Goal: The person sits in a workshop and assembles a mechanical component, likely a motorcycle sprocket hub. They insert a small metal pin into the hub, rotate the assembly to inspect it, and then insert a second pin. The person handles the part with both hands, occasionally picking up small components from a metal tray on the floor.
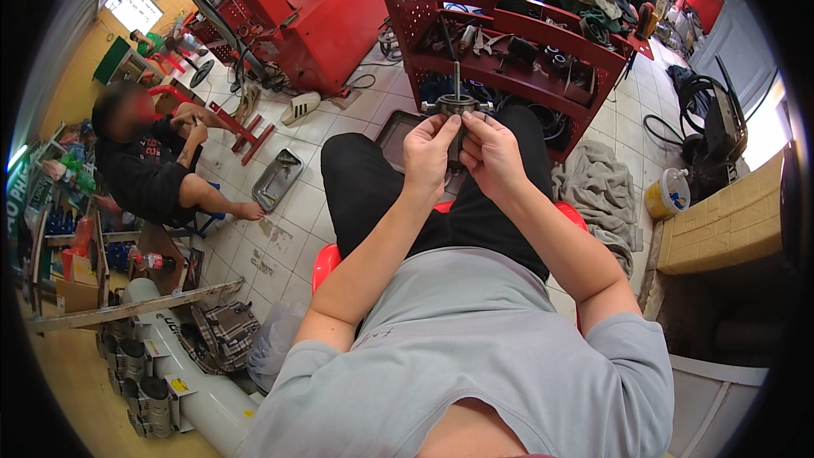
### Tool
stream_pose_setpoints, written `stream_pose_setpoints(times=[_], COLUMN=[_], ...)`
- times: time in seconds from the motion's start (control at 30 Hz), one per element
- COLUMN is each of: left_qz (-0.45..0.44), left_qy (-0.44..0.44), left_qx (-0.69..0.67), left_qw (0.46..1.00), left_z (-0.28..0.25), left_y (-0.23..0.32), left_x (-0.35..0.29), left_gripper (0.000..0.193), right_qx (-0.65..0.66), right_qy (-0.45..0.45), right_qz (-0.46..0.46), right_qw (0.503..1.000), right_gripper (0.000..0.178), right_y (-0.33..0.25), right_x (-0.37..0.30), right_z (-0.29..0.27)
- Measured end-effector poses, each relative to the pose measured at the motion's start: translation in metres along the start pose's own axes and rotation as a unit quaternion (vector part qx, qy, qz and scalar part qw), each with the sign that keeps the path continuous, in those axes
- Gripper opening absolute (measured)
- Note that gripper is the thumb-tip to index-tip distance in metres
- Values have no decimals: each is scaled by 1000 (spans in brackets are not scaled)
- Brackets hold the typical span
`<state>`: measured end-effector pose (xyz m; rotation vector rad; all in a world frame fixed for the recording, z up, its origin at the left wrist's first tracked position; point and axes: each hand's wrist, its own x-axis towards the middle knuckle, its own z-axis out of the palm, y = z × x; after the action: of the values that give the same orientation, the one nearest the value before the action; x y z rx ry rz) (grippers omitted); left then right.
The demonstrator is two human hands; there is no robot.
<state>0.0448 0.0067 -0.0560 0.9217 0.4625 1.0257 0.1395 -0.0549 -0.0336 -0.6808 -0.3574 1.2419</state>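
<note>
Currently the seated person holds a small grey metal hub with side lugs and an upright thin shaft (456,104) above the knees, in front of the red perforated steel tool cart (424,21). Left hand (429,155): fingers curled around the hub's left side, thumb on its top rim. Right hand (491,153): fingers curled around the right side, thumb pressed near the centre. Both hands touch each other below the part. Red plastic stool (326,261) shows under the thighs. Rectangular grey metal tray (277,179) lies on the white tiled floor (339,127), left of the legs. Another person (157,161) sits further left. Grey rag (600,182) lies right of the knees.
</note>
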Motion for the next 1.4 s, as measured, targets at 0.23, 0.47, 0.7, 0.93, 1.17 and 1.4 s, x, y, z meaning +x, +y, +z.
stream_pose_setpoints(times=[0.23, 0.47, 0.7, 0.93, 1.17, 1.4], left_qz=[-23, -5, -9, 0, 4, -5], left_qy=[4, 21, 41, 37, 22, 6], left_qx=[-30, -8, 1, -4, -11, -8], left_qw=[999, 1000, 999, 999, 1000, 1000], left_z=[0, 1, -1, -1, 3, 5], left_y=[-3, -2, -5, -5, -3, -4], left_x=[0, 0, 2, 0, -4, -7], left_gripper=[7, 6, 5, 4, 6, 8], right_qx=[3, -1, -14, -29, -31, 2], right_qy=[14, 4, 7, -3, -7, -15], right_qz=[-3, 28, 50, 46, 37, 29], right_qw=[1000, 1000, 999, 999, 999, 999], right_gripper=[8, 13, 15, 14, 12, 15], right_y=[0, -4, -5, -3, -4, -9], right_x=[-3, 3, 4, 4, 4, -1], right_z=[3, -1, -3, -3, -6, 0])
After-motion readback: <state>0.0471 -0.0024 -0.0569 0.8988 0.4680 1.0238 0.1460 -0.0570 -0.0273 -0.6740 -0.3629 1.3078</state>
